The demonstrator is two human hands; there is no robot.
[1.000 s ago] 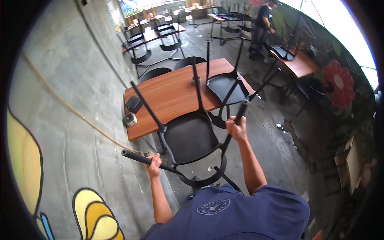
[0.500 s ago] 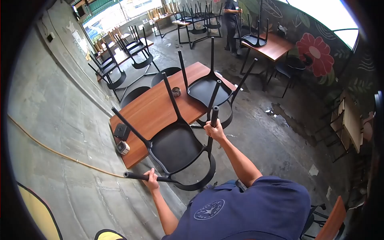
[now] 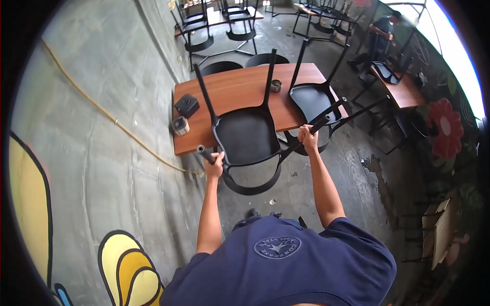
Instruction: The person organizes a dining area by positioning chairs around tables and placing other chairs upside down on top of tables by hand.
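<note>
An upside-down black chair [image 3: 246, 135] is between my arms, its legs pointing up and its curved backrest hanging below the near edge of the wooden table [image 3: 235, 92]. My left hand [image 3: 214, 165] is wrapped round one near leg. Round the other near leg my right hand [image 3: 308, 138] is closed. The seat's far part overlaps the tabletop; whether it rests there I cannot tell. To its right, a second upturned black chair [image 3: 314, 101] sits on the same table. A round tin [image 3: 275, 85], a black box [image 3: 187, 105] and a small white-and-dark container [image 3: 180, 125] stand on the tabletop.
A concrete wall [image 3: 102, 92] with a rope [image 3: 116, 122] runs along the left. Two chair backs show behind the table. At the back right a person [image 3: 378, 41] stands near another table [image 3: 403, 91] bearing an upturned chair. Folded wooden furniture [image 3: 440, 229] is at right.
The view has swung round, and the held chair has come further over the table. Both my hands have stayed closed on its legs. The person at the back now leans toward their table.
</note>
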